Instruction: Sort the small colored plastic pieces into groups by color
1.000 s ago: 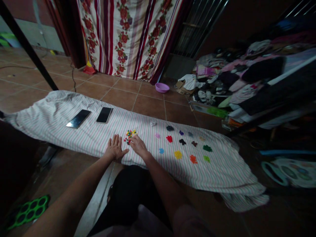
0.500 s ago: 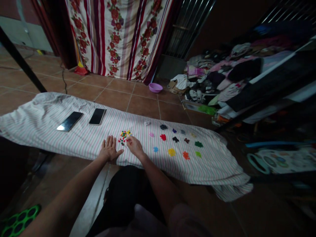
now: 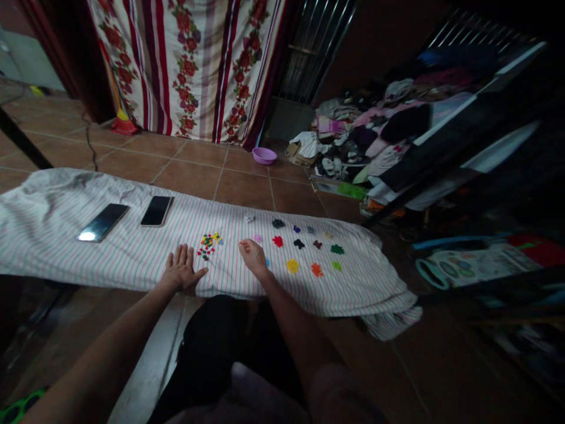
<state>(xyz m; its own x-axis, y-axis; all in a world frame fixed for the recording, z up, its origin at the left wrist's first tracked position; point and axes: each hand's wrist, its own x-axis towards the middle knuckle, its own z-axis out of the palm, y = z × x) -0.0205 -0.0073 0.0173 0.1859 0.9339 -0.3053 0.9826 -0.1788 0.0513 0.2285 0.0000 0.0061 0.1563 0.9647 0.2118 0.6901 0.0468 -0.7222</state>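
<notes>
Right hand [image 3: 252,255] curled, three o'clock from mixed pieces [image 3: 207,242]; contents, I cannot tell. Left hand [image 3: 180,269] spread flat, eight o'clock. I'd lift clear of blue pile [image 3: 267,262].

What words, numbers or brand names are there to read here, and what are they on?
None that I can read.
Two phones, left one and right one: no readable text on their dark screens.
Mixed little pieces: too small to show any marks.
Printed panel at far right: too blurred.
</notes>
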